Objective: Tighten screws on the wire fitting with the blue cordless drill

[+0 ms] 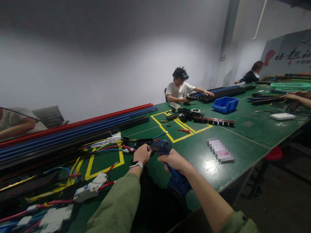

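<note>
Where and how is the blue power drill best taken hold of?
The blue power drill is probably best gripped by its handle, from behind on the person's right, as the right hand does. The handle drops between the body and the bulky base, leaving a stretch to wrap; the nose points left, toward the left hand, so that end is better avoided.

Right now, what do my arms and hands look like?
Your left sleeve is olive green and reaches nearly to the wrist; your right sleeve, the same green, ends higher up. A watch with a pale strap circles the left wrist. Left hand and right hand are ungloved.
</note>
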`<state>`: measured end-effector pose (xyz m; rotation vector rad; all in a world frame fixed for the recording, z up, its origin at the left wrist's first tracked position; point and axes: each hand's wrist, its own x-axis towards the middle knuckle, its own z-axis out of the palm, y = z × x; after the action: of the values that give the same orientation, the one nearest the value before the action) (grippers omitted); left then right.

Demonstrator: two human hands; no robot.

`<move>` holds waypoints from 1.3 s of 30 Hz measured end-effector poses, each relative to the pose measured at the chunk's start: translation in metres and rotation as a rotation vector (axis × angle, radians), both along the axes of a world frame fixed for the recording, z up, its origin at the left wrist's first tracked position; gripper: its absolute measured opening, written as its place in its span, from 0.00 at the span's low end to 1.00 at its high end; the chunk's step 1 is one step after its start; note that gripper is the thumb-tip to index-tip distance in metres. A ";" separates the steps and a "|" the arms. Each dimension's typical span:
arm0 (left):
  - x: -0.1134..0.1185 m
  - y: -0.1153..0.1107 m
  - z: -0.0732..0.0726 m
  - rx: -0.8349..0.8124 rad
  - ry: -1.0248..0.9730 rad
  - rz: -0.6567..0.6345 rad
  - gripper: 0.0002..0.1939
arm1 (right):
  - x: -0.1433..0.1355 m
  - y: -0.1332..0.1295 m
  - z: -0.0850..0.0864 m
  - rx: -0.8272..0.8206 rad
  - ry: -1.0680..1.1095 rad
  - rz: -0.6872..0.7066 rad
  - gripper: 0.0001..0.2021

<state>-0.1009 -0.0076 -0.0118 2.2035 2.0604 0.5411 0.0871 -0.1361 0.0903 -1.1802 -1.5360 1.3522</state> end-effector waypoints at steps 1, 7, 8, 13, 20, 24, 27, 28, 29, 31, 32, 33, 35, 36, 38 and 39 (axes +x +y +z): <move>0.000 0.000 0.000 -0.002 0.000 0.000 0.14 | 0.000 -0.001 0.001 0.000 0.003 -0.004 0.05; -0.001 0.002 -0.002 -0.003 -0.001 0.004 0.13 | -0.001 0.000 0.001 -0.015 0.006 0.000 0.04; -0.001 0.003 -0.003 0.000 -0.003 0.004 0.13 | -0.001 0.000 0.001 -0.014 0.007 -0.003 0.04; -0.003 0.005 -0.007 0.016 -0.004 -0.008 0.14 | 0.000 0.000 0.000 -0.006 0.023 0.002 0.03; -0.002 0.004 -0.005 0.006 -0.011 -0.006 0.15 | 0.000 0.001 -0.002 -0.001 0.025 0.006 0.03; -0.002 0.004 -0.006 0.016 -0.008 -0.011 0.14 | 0.002 0.005 -0.006 -0.018 0.025 0.031 0.04; -0.003 0.004 -0.006 0.019 0.000 -0.011 0.14 | 0.002 0.008 -0.007 -0.037 0.017 0.036 0.05; -0.003 0.004 -0.006 0.020 0.003 -0.011 0.14 | 0.003 0.008 -0.008 -0.041 0.013 0.035 0.05; -0.003 0.004 -0.006 0.022 0.006 -0.012 0.14 | 0.003 0.009 -0.008 -0.043 0.009 0.036 0.04; -0.002 0.003 -0.005 0.025 0.009 -0.010 0.14 | 0.002 0.009 -0.008 -0.041 0.007 0.035 0.04; -0.002 0.003 -0.005 0.025 0.009 -0.009 0.15 | 0.002 0.008 -0.008 -0.039 0.008 0.033 0.04; -0.001 0.003 -0.004 0.023 0.009 -0.006 0.15 | 0.002 0.008 -0.008 -0.037 0.011 0.032 0.04; -0.001 0.001 -0.002 0.015 0.010 0.002 0.15 | 0.002 0.007 -0.007 -0.032 0.018 0.028 0.05; 0.000 0.001 -0.001 0.010 0.008 0.005 0.15 | 0.001 0.006 -0.007 -0.026 0.022 0.024 0.05; 0.000 0.000 0.000 -0.001 0.003 0.007 0.16 | 0.001 0.005 -0.007 -0.009 0.028 0.013 0.05; 0.000 -0.001 0.000 -0.005 0.000 0.008 0.16 | 0.001 0.005 -0.007 -0.004 0.028 0.009 0.05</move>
<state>-0.1011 -0.0081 -0.0116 2.1938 2.0689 0.5364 0.0881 -0.1310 0.0833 -1.1541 -1.5210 1.3727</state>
